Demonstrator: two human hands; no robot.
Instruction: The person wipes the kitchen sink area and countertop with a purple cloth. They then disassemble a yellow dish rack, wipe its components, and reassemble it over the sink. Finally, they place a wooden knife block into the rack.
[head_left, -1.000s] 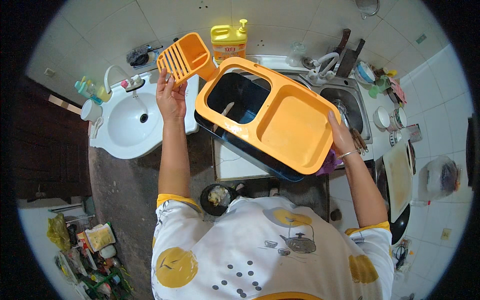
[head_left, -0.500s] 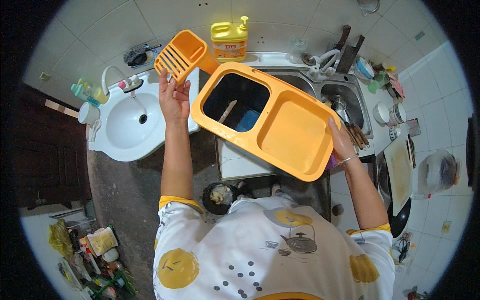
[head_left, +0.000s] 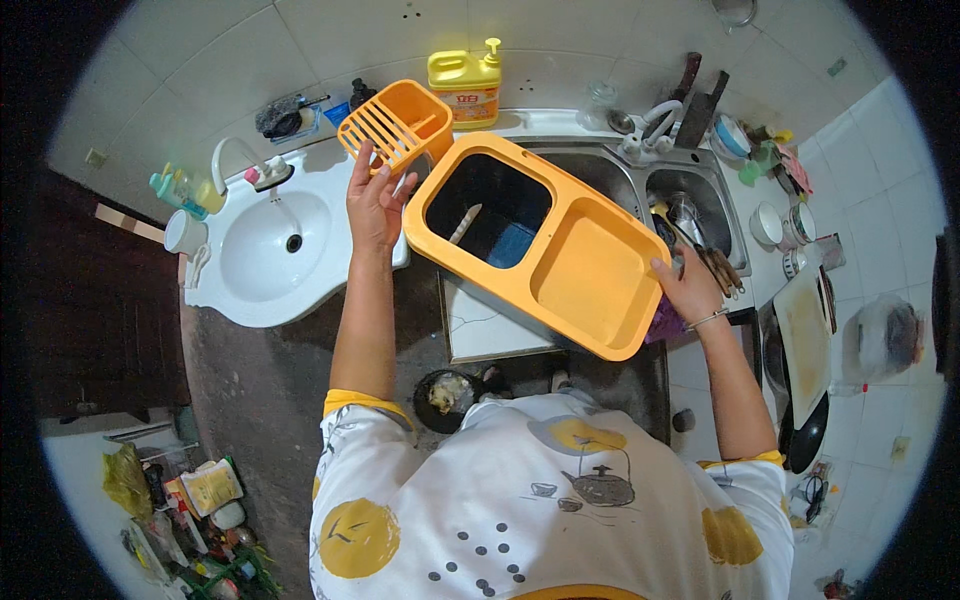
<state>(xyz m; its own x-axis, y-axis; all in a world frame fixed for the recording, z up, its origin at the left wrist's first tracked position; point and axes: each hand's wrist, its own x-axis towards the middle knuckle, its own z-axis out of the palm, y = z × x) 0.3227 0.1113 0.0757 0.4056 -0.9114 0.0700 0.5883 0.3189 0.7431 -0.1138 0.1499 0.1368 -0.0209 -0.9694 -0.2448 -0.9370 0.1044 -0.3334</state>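
Observation:
A yellow-orange two-part box [head_left: 545,225] is held tilted before me. Its left part opens into a dark compartment with a pale stick-like piece [head_left: 465,223] inside; its right part is a shallow tray. My right hand [head_left: 690,287] grips the tray's right end, thumb on the rim and the other fingers partly hidden. An orange slatted holder [head_left: 400,125] stands at the box's upper left corner; I cannot tell whether they are joined. My left hand [head_left: 378,210] has its fingers at the holder's lower slatted edge, slightly curled, palm showing.
A white washbasin [head_left: 290,245] is at the left, and a steel double sink [head_left: 735,190] with utensils lies behind the box to the right. A yellow pump jug [head_left: 465,90] stands by the wall. Bowls [head_left: 768,224] crowd the right counter. A dark pan-like container [head_left: 445,398] is by my feet.
My left hand and the slatted holder have shifted right, and the holder has turned a little. The box's left end has moved slightly right, and the right hand keeps its grip.

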